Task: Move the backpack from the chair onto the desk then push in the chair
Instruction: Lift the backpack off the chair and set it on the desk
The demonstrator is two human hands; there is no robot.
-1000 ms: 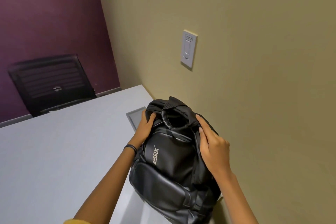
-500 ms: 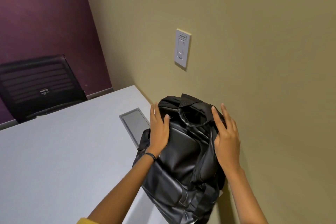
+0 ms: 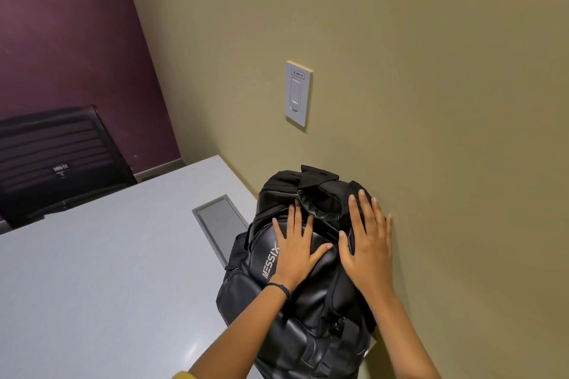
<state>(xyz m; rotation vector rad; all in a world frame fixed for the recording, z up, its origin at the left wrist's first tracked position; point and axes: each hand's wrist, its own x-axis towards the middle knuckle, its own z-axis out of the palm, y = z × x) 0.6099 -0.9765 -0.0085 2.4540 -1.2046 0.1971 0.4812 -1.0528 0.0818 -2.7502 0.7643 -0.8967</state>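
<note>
Both hands, left hand [image 3: 296, 251] and right hand [image 3: 367, 244], lie flat on backpack [image 3: 295, 314]

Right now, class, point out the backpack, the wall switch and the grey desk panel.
backpack [image 3: 295, 326]: head view, on its front pocket.
wall switch [image 3: 298, 95]: head view, on the plate's middle.
grey desk panel [image 3: 220, 223]: head view, on its flat lid.

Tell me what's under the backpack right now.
The backpack lies on the grey desk, overlapping the corner of a recessed grey panel. Both hands, left hand and right hand, rest flat on it. Anything beneath is hidden.
</note>
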